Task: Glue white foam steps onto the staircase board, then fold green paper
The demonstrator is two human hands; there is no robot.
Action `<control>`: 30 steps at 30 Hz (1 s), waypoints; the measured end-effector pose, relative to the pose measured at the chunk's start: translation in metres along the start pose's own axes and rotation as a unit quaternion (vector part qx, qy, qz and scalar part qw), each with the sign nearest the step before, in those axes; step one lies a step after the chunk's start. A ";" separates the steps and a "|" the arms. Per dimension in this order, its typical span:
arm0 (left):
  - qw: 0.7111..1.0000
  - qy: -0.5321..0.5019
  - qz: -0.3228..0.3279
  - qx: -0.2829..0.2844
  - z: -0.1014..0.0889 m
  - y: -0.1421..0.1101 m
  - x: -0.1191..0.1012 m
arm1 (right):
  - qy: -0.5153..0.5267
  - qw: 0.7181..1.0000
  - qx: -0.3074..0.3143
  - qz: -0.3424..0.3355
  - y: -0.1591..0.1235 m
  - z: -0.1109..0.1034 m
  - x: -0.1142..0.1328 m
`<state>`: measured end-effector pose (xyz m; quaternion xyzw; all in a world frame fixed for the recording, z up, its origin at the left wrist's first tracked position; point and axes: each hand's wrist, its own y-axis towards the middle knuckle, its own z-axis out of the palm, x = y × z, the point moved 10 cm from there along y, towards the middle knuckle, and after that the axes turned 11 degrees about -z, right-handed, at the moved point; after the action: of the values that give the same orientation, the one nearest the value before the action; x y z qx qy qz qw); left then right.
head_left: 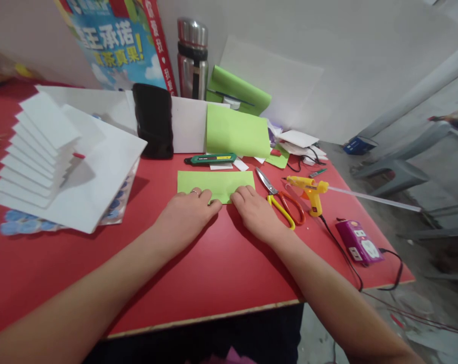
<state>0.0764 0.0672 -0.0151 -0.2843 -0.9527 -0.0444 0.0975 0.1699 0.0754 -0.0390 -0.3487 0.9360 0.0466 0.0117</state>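
Note:
A strip of light green paper (214, 179) lies flat on the red tabletop in front of me, its long side running left to right. My left hand (193, 207), with a ring on one finger, is closed on the near edge of the strip, fingers bent over it. Close by, my right hand (254, 210) grips the same edge further right, fingers curled together on the paper. The fingertips are partly hidden. Just right of that hand lie scissors (278, 194) with one yellow and one red-orange handle. A green utility knife (210, 159) rests beyond the strip.
A yellow glue gun (308, 189) with a long clear stick lies right, cabled near a purple power socket (360, 242). White folded card (100, 167) is stacked left. Behind stand a black phone-like object (153, 121), a steel flask (193, 60) and larger green paper (236, 131).

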 end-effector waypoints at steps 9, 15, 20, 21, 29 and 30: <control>0.999 -0.027 -0.029 0.018 0.008 0.003 0.011 | 0.096 0.994 -0.055 0.004 -0.004 0.000 -0.006; 0.994 -0.069 -0.076 0.034 0.014 0.007 0.023 | 0.161 0.984 -0.070 0.003 -0.001 -0.003 -0.012; 0.989 -0.101 -0.100 0.044 0.017 0.008 0.029 | 0.159 0.984 -0.076 -0.006 0.000 0.000 -0.013; 0.988 -0.109 -0.102 0.046 0.018 0.008 0.030 | 0.154 0.985 -0.075 -0.006 0.000 0.000 -0.013; 0.969 -0.215 -0.112 0.055 0.027 0.011 0.041 | 0.159 0.985 -0.071 0.008 0.002 0.003 -0.017; 0.967 -0.221 -0.114 0.054 0.028 0.011 0.043 | 0.166 0.983 -0.072 0.007 0.002 0.003 -0.017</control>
<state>0.0428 0.1027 -0.0327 -0.1707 -0.9777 0.0604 -0.1059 0.1812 0.0884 -0.0410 -0.3453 0.9215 0.0555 -0.1692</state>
